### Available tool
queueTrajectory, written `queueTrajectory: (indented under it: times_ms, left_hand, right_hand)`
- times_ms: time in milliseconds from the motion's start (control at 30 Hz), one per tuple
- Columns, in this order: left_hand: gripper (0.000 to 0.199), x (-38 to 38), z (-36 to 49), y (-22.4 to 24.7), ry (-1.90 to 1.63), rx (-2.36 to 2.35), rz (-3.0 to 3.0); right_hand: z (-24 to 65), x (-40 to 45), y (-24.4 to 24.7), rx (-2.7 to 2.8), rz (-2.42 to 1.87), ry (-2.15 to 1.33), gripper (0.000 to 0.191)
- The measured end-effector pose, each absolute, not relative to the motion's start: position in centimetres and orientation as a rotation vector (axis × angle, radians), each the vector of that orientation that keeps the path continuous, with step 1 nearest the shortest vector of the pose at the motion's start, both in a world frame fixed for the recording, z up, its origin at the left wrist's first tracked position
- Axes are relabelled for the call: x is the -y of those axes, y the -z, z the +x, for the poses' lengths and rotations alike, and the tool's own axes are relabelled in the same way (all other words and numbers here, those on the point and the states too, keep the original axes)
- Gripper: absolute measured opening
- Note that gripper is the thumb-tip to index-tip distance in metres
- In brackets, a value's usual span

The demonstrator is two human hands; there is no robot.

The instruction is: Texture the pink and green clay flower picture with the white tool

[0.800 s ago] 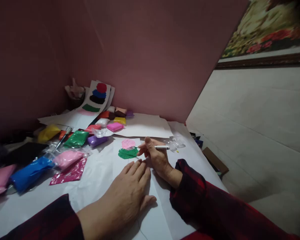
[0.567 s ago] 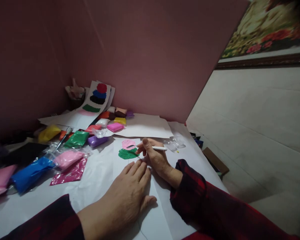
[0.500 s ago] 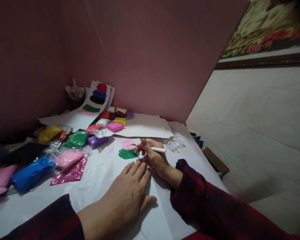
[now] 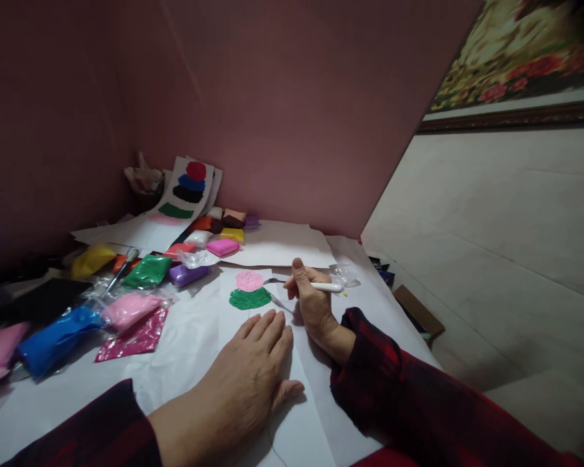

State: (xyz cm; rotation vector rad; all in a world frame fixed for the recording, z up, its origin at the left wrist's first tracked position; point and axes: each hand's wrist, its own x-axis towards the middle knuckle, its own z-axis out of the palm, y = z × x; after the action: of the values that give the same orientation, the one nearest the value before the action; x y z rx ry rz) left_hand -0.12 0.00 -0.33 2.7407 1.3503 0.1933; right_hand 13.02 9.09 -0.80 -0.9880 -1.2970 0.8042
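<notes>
My left hand lies flat on a narrow white paper, fingers stretched out and thumb apart. Just beyond its fingertips are a pink round clay patch and, below it, a green clay patch, both with a ridged surface. My right hand is closed around a white-handled fork. The fork's thin metal end points left and reaches the right edge of the pink patch; whether it touches the clay I cannot tell.
Clay packets, among them a blue one, a green one and a purple one, cover the left side. A sheet with coloured patches leans at the back wall. Crumpled clear plastic lies right of the paper.
My right hand has drawn back to the right with the fork, uncovering its metal end and more of the green patch. My left hand stays in place on the paper.
</notes>
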Motion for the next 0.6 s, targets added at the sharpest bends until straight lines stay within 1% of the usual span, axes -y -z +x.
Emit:
queueTrajectory:
  times_ms: [100,367,600]
  left_hand:
    - [0.065,0.00,-0.06,0.16,-0.201,-1.338,2.723]
    - [0.066,-0.03,0.01,-0.25,-0.164,-1.332,2.728]
    - [0.062,-0.03,0.03,-0.24,-0.183,-1.344,2.707]
  right_hand:
    - [12.98,-9.02,0.58,1.295,-1.022,-0.766,0.062]
    - [13.01,-9.14,0.79,1.308,-1.020,-0.817,0.060]
    - [12.91,-9.00,0.39,1.359,-1.041,-0.825,0.063]
